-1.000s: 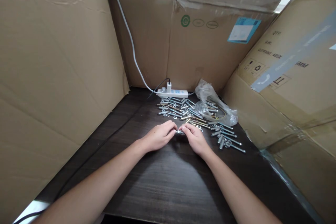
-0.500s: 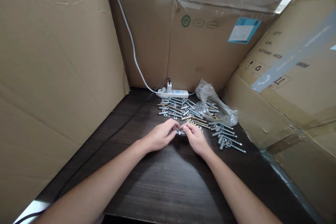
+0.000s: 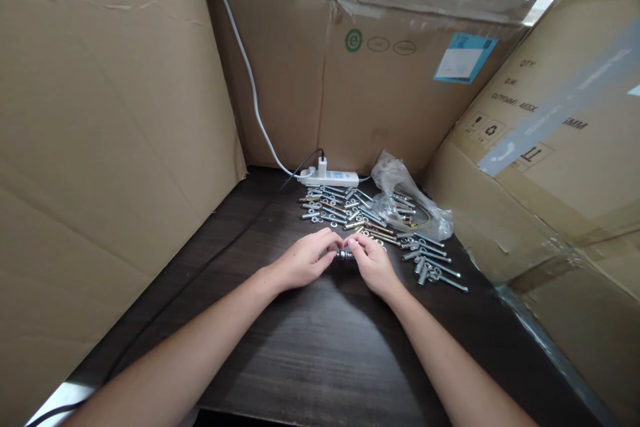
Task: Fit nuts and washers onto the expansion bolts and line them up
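Observation:
Both hands meet over the dark table, their fingertips close together around a small silver bolt piece [image 3: 345,255]. My left hand [image 3: 309,257] is closed, thumb and fingers pinched at the left end of the piece. From the other side my right hand [image 3: 371,263] pinches its right end. Fingers cover much of the piece, so its full shape is hidden. Just beyond the hands lie rows of metal bolts, sleeves and washers [image 3: 334,208], some silver and some brass-coloured. More silver bolts [image 3: 440,256] lie to the right of my right hand.
A white power strip [image 3: 337,179] with a plugged-in adapter sits at the back of the dark table [image 3: 300,347]. A clear plastic bag [image 3: 400,180] lies behind the bolts. Cardboard walls [image 3: 280,67] rise at the back and both sides. A black cable [image 3: 200,270] crosses the left.
My left fingers have shifted very slightly at the silver piece. My right hand holds nearly the same pose, and the bolts on the table have not moved.

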A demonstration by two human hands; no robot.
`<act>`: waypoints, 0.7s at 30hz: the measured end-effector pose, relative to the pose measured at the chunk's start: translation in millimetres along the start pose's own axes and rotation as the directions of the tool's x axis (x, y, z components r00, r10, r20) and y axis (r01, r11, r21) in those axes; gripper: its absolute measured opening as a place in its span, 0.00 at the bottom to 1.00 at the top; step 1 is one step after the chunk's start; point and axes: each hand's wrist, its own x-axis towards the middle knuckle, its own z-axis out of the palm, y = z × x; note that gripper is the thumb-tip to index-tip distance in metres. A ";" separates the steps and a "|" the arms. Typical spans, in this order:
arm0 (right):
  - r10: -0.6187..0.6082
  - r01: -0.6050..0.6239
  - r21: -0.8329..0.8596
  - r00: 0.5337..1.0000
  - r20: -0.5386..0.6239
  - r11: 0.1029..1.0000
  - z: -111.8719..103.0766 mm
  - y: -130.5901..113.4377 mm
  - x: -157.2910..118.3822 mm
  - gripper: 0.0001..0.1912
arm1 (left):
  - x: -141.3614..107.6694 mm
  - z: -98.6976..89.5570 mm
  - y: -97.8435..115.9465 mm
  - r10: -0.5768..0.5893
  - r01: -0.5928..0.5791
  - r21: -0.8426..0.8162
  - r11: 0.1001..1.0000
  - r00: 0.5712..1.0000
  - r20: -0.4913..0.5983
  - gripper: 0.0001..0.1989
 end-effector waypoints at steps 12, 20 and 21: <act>0.012 -0.012 -0.061 1.000 0.000 0.998 -1.0 2.5 -0.1 0.16 | 0.9 3.2 -7.0 0.037 -0.045 0.112 0.993 0.996 0.079 0.11; -0.006 0.006 -0.033 1.000 0.002 0.999 -0.3 -1.7 -0.5 0.16 | 0.1 2.0 -0.8 0.000 -0.001 0.010 1.000 1.000 0.020 0.07; -0.012 0.012 -0.024 1.000 0.005 1.000 -0.1 -2.2 -0.6 0.16 | 0.0 1.9 0.0 0.002 -0.002 0.005 1.000 1.000 0.019 0.07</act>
